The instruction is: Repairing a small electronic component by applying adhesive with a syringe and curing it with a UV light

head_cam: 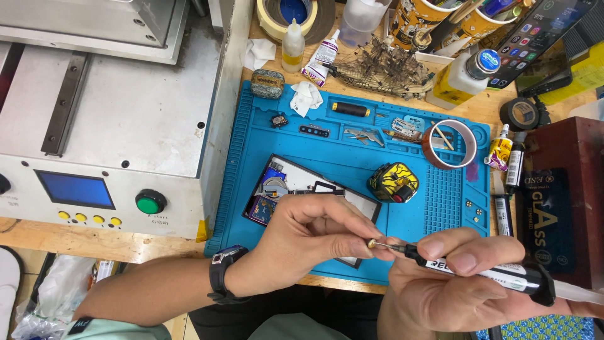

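Two hands meet low over the front edge of a blue work mat (352, 164), and a fair bit of what they're doing is tough to make out. The right hand (462, 280) is wrapped around a black-and-white screwdriver (484, 272), fingers closed on its barrel, with the thin tip pointing left. The left hand (314, 236) is pinching something tiny right at that tip, thumb and fingertips pressed together, but the part itself is just a pale speck, so I can't tell what it is. Under the left hand lies an opened phone (296, 189) with its insides showing; the knuckles hide its lower right portion, and its bottom corner only peeks out below the hand. A black wristwatch (221, 274) sits on the left wrist. The screwdriver's back end gets blurry toward the right frame edge. A yellow-and-black gadget (394, 182) sits on the mat just right of the phone, and a roll of brown tape (449, 145) lies farther back. The grey machine (107, 107) on the left is cut off by the frame.
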